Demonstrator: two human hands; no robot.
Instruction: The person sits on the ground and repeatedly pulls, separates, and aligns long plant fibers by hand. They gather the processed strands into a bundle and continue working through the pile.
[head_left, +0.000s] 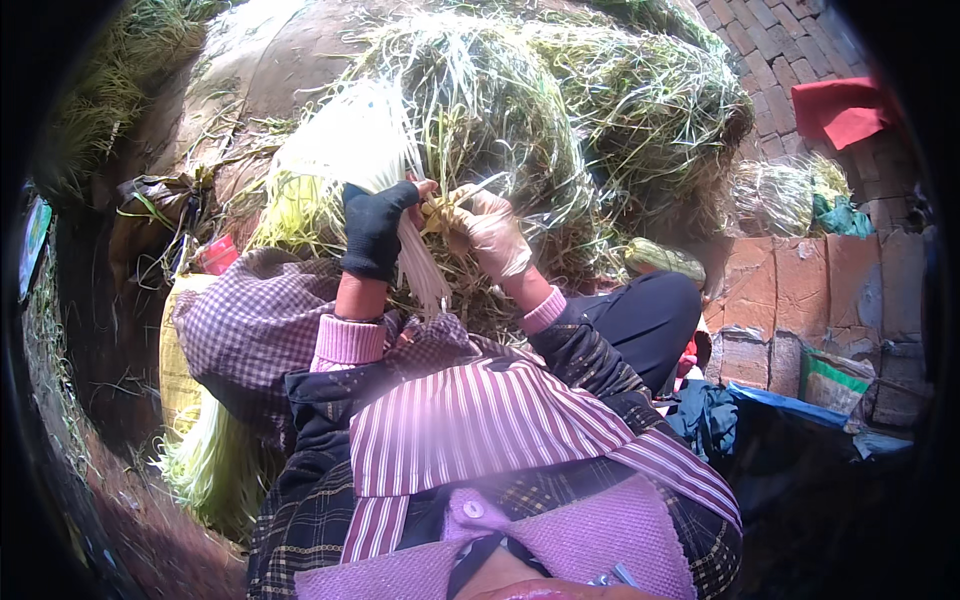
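Observation:
My left hand (379, 229), in a black fingerless glove, is closed around a bundle of long, pale plant stalks (341, 142) that look like blanched chives. The bundle's leafy tops fan out beyond the hand, pale yellow and very bright in the sun. Its white stem ends (424, 270) hang below the hand, towards my lap. Close beside it, my right hand (491, 232) wears a thin, light-coloured glove. The fingers of that hand pinch some yellowish withered leaves (435, 214) next to the bundle. Part of the grip is hidden by the fingers.
Large heaps of tangled green stalks (645, 105) lie ahead. A checked cloth (255, 322) covers my left knee. Another pale bundle (217, 457) is by a yellow sack (178, 360). To the right are a striped gourd-like vegetable (664, 259), flattened cardboard (802, 292) and a red cloth (844, 109).

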